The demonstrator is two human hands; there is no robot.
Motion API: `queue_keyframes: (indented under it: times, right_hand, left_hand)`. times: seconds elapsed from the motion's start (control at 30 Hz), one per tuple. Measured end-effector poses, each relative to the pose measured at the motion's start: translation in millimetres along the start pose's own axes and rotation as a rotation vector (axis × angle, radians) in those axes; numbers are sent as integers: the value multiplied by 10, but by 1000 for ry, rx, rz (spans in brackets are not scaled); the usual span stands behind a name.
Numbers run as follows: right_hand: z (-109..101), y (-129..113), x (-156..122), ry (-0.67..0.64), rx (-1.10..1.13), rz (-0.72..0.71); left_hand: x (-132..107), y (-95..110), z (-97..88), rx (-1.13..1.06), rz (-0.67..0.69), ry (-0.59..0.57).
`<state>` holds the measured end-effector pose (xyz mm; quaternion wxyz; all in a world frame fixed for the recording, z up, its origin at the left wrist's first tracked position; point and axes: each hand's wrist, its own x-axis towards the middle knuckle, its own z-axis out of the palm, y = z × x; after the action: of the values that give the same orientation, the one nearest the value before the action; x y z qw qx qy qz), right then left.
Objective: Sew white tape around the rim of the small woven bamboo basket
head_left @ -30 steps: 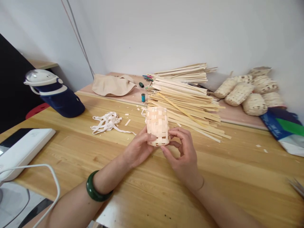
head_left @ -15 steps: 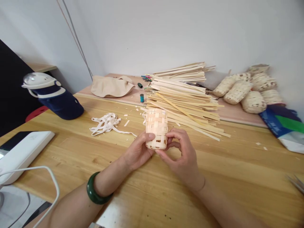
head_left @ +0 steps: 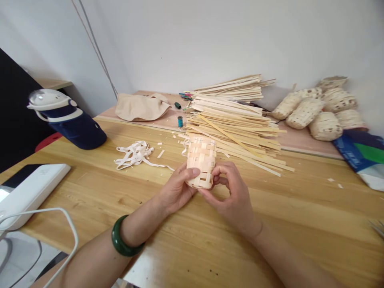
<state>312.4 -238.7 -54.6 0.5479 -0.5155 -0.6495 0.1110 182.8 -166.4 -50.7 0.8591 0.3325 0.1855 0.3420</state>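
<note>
A small woven basket (head_left: 201, 158) of pale flat strips is held up above the table, its checkered side facing me and gaps showing near its lower end. My left hand (head_left: 179, 188) is closed round its left side, the thumb pressed on the weave and the other fingers behind it. At the lower right, my right hand (head_left: 232, 192) grips the basket's edge, with the index finger bent against the side and the thumb at the bottom rim. Whether a single strip lies between those right fingertips is too small to tell.
Bundles of flat strips (head_left: 237, 136) lie behind the basket. Several finished-looking woven baskets (head_left: 306, 113) are piled at the back right. A tangle of white ribbon (head_left: 135, 155), a blue bottle (head_left: 75, 126) and a white power bank (head_left: 45, 192) with a cable are on the left. Scissors tips (head_left: 376, 228) show at the right edge.
The view has shifted slightly. The basket is tilted a little differently and sits slightly further right in the picture; both hands keep their hold on it.
</note>
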Motion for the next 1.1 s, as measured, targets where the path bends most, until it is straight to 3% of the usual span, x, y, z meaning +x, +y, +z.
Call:
queue_keyframes:
  times: [0.33,0.6,0.8,1.1]
  right_hand:
    - [-11,7,-23,-13,-5,-22]
    - [23,47,-29,-11,60,53]
    - [-10,10,-20,-25,38,-10]
    - [-5,57,-15,-40,55,29]
  left_hand:
    - [9,-16,-13,3,3,13]
    - [31,-34,-37,-17,49,81]
    - [27,-53,-56,15,39,81]
    - [43,-30,-54,-20,47,43]
